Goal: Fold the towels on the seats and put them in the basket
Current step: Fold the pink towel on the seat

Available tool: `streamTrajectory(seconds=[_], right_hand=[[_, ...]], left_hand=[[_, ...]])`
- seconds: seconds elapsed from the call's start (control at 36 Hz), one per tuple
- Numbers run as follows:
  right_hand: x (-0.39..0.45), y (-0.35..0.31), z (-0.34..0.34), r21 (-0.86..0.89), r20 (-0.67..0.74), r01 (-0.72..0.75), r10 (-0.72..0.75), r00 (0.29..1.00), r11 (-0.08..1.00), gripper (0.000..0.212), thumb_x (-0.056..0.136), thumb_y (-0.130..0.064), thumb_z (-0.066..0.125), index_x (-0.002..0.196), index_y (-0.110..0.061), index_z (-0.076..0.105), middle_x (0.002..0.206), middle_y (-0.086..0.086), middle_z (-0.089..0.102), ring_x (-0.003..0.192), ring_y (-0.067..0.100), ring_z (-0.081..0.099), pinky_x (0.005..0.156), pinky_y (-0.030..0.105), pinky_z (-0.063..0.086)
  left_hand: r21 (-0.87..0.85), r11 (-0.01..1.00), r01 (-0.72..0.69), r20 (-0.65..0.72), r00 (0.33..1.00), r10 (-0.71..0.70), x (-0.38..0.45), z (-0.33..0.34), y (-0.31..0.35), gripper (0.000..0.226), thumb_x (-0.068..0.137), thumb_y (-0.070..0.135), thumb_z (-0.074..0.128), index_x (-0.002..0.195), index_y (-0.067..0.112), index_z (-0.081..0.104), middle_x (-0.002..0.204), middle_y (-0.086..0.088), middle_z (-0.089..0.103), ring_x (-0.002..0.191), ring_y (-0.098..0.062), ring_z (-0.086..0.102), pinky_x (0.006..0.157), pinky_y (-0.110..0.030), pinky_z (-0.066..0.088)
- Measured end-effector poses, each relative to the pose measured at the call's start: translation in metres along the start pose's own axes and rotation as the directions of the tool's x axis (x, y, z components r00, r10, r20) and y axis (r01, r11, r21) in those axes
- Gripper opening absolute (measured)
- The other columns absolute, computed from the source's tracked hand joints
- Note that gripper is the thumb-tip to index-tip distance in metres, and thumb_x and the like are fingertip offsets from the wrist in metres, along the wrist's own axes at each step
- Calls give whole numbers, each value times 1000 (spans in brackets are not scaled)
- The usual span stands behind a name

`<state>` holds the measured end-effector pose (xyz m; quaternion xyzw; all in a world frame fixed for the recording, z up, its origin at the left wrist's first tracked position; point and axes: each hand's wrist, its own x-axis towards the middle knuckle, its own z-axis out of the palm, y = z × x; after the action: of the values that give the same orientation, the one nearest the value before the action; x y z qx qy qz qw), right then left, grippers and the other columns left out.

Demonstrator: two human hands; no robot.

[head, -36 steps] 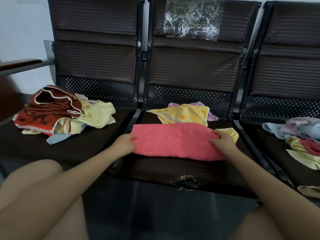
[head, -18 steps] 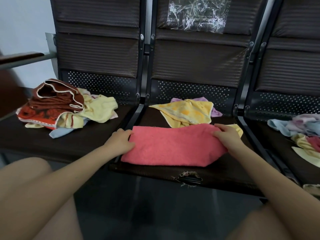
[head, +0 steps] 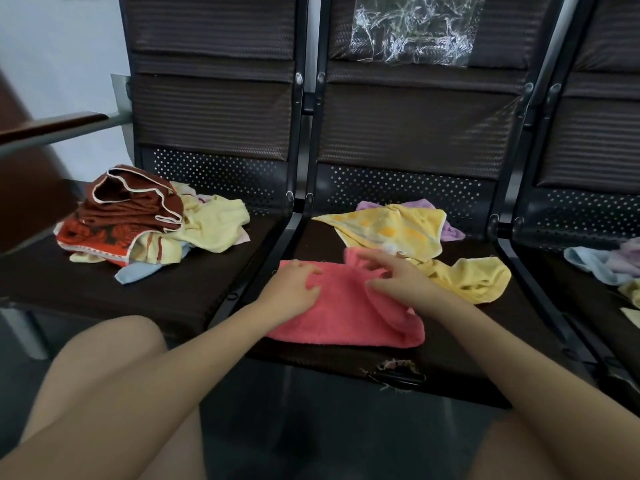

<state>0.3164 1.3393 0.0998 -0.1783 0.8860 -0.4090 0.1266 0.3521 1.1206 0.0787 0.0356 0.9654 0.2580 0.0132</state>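
Left hand [head: 294, 289] flat on pink towel [head: 346, 317]

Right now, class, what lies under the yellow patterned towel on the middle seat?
A purple towel pokes out beneath the yellow patterned towel, at its top and right edges. How far it extends underneath is covered.

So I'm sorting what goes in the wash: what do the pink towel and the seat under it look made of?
The pink towel looks like soft terry or microfibre: matte, fuzzy nap, limp folds under the left hand and right hand. The seat looks like dark woven-textured vinyl or fabric padding, torn at the front edge, on a black perforated metal frame.
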Motion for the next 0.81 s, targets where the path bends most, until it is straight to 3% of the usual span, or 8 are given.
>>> streamTrajectory(seconds=[0.06, 0.11, 0.25, 0.39, 0.47, 0.58, 0.72, 0.81], right_hand=[[-1, 5, 5, -12, 137, 8, -7, 990, 1000, 50, 92, -16, 61, 137, -33, 48, 123, -5, 59, 101, 6, 57, 74, 17, 50], [-1, 10, 6, 58, 150, -12, 3, 989, 998, 42, 93, -17, 62, 132, -29, 54, 118, -5, 61, 97, 10, 63, 68, 19, 53], [7, 22, -8, 130, -124, -86, 102, 987, 988, 20, 93, -17, 60, 111, -20, 68, 98, -7, 66, 84, 12, 65, 69, 18, 52], [16, 42, -14, 36, -221, -273, 274, 936, 961, 33, 89, -22, 59, 121, -19, 62, 112, 1, 62, 101, 19, 61, 87, 39, 55], [12, 43, -10, -67, -110, -332, 324, 940, 941, 48, 90, -22, 59, 137, -20, 49, 125, 5, 55, 103, 17, 56, 85, 31, 52], [7, 45, -6, -166, -47, -306, 303, 952, 937, 62, 90, -22, 57, 147, -19, 35, 136, 8, 51, 110, 19, 54, 82, 25, 45], [4, 49, 0, -213, -115, -281, 262, 958, 936, 63, 91, -26, 57, 149, -19, 32, 136, 8, 53, 117, 21, 55, 90, 29, 46], [5, 50, 8, -259, -159, -243, 207, 965, 935, 62, 94, -32, 55, 148, -17, 31, 141, 7, 50, 122, 21, 52, 98, 32, 43]], left_hand=[[-11, 1000, 2, 10, 1000, -2, 3, 3, 2, 37, 93, 23, 57, 130, 21, 57, 135, -2, 50, 119, -15, 52, 99, -26, 41], [-36, 999, 11, 16, 1000, -10, 6, 6, 6, 37, 94, 22, 56, 130, 20, 57, 135, -2, 52, 116, -13, 54, 95, -22, 40], [-198, 975, 101, 65, 994, -90, 15, 16, 18, 37, 96, 20, 52, 133, 17, 55, 129, -2, 59, 114, -15, 56, 85, -21, 41], [-316, 926, 206, 109, 978, -180, 27, 29, 27, 38, 97, 22, 53, 135, 19, 51, 119, -2, 61, 98, -12, 57, 86, -30, 49], [-367, 900, 235, 147, 970, -193, 35, 34, 35, 43, 96, 27, 56, 137, 19, 48, 114, 0, 58, 103, -15, 57, 83, -27, 47], [-416, 882, 222, 208, 967, -146, 41, 43, 48, 57, 92, 25, 63, 144, 19, 40, 139, -4, 50, 123, -18, 49, 91, -23, 38], [-500, 846, 185, 176, 978, -110, 42, 53, 56, 52, 94, 8, 53, 142, 25, 43, 120, 4, 53, 85, -4, 51, 65, -14, 44], [-558, 812, 174, 105, 985, -139, 43, 49, 52, 50, 95, 5, 47, 141, 26, 44, 136, 0, 50, 107, -9, 49, 81, -19, 40]])
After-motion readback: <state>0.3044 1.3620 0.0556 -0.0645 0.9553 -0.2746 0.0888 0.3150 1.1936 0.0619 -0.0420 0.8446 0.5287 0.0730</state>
